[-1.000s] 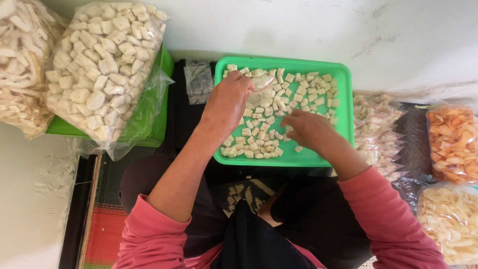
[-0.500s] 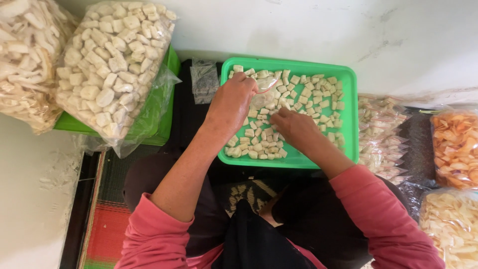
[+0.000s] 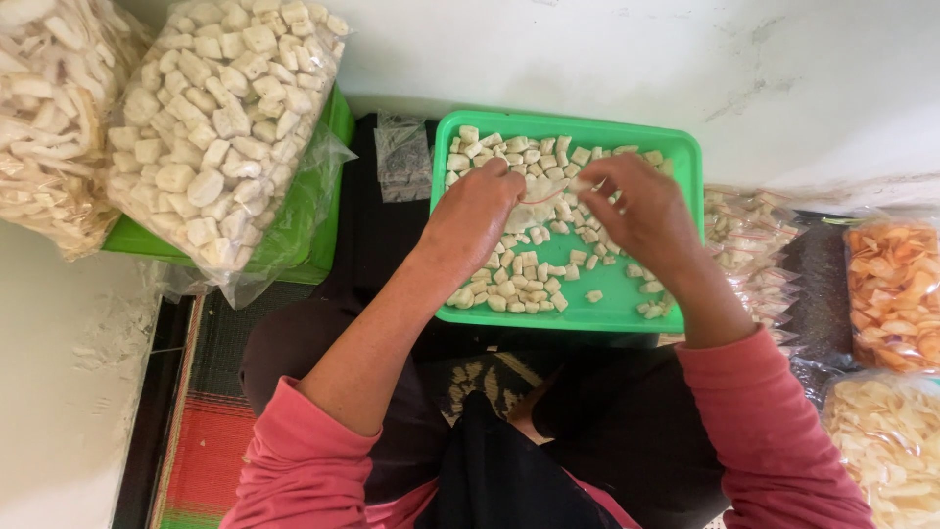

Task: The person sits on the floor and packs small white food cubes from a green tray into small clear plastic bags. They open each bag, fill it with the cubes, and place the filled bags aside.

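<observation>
A green tray [image 3: 676, 157] on a dark mat holds many pale cube-shaped snack pieces [image 3: 524, 279]. Over its middle my left hand [image 3: 475, 220] pinches the edge of a small clear plastic bag [image 3: 543, 191] that lies on the pieces. My right hand [image 3: 641, 211] is at the bag's other side, fingers curled at its opening, with a pale piece at the fingertips. Both pink sleeves reach in from below.
A big clear bag of pale cubes [image 3: 220, 127] rests on a second green tray [image 3: 313, 245] at left, beside another bag of pale chips [image 3: 44, 118]. Small filled bags [image 3: 744, 245], orange chips [image 3: 891, 289] and pale chips [image 3: 886, 451] lie at right. Empty small bags [image 3: 401, 157] lie by the tray.
My right hand moved from the tray's lower middle up to the bag's opening. My left hand stayed on the small bag. The view shifted slightly.
</observation>
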